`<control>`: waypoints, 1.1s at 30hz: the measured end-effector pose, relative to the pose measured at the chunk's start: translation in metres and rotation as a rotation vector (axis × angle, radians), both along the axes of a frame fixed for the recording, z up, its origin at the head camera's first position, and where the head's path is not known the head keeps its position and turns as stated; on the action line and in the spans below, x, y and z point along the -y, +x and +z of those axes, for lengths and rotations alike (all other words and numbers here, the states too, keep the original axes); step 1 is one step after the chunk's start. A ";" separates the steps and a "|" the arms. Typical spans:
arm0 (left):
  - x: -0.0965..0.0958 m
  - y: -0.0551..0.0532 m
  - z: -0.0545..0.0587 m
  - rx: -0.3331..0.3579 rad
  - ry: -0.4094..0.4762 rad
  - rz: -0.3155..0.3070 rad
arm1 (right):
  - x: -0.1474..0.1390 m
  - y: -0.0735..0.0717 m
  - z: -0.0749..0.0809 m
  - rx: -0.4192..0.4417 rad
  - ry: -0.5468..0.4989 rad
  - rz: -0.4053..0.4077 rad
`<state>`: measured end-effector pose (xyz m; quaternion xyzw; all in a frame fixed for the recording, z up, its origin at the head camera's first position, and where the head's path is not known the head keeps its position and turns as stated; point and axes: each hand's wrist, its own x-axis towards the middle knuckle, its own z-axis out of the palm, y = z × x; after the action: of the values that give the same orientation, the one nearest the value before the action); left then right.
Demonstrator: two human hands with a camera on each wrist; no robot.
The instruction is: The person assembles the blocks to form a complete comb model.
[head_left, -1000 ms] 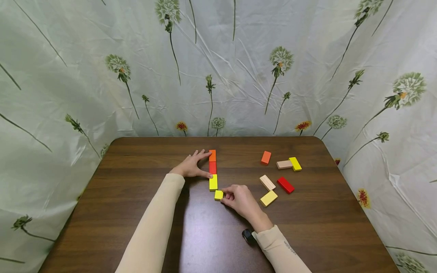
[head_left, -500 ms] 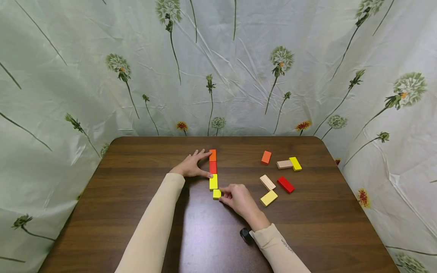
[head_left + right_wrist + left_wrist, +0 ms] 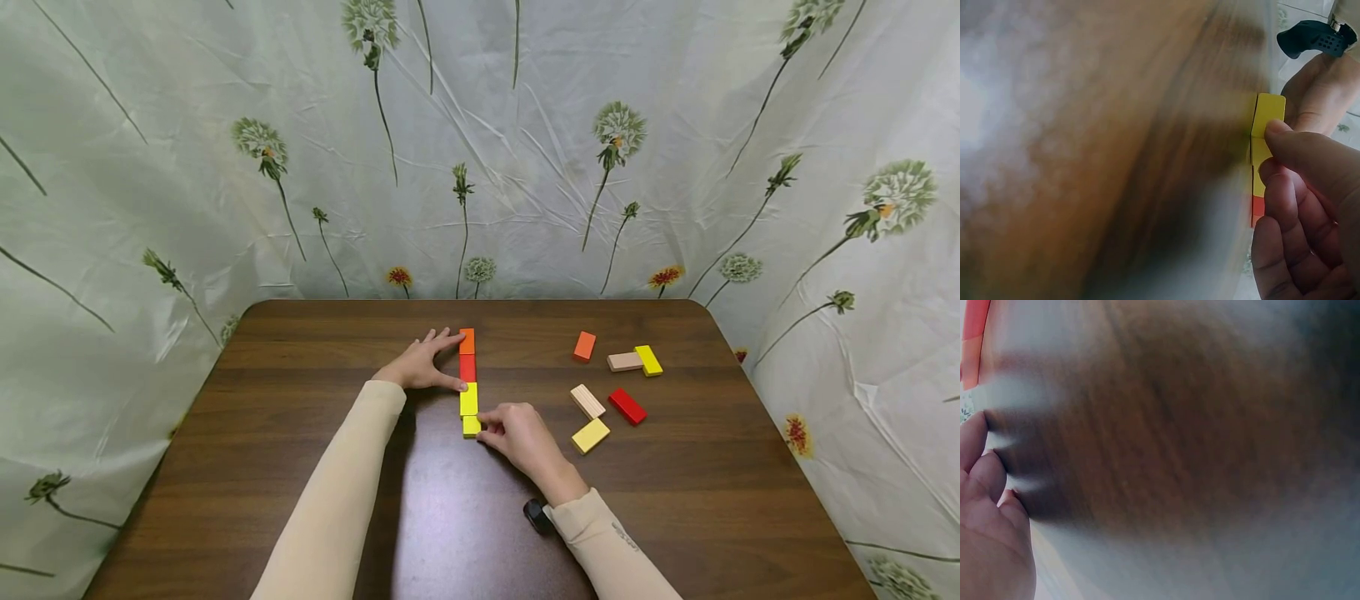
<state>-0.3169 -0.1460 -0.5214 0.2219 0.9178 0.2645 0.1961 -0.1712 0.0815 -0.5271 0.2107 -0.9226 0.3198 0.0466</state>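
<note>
the near yellow block (image 3: 471,427) lies just left of my right hand (image 3: 525,437), the nearer one, its curled thumb and index pinching it. the second yellow block (image 3: 468,402), red block (image 3: 468,368) and orange block (image 3: 468,342) run on from it straight away from me. my left hand (image 3: 422,364) lies left of that line, fingers spread and gripping nothing, thumb touching the second yellow block, index at the orange one.
</note>
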 end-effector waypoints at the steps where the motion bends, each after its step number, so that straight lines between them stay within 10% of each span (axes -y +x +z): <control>1: 0.000 0.000 0.000 0.000 0.000 0.000 | 0.000 0.000 0.000 -0.006 0.002 0.000; 33: -0.006 0.008 0.010 -0.129 -0.006 -0.120 | 0.002 -0.003 -0.001 -0.005 0.017 -0.010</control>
<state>-0.3086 -0.1403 -0.5111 0.2924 0.9144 0.2346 0.1526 -0.1737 0.0795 -0.5276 0.2071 -0.9263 0.3111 0.0485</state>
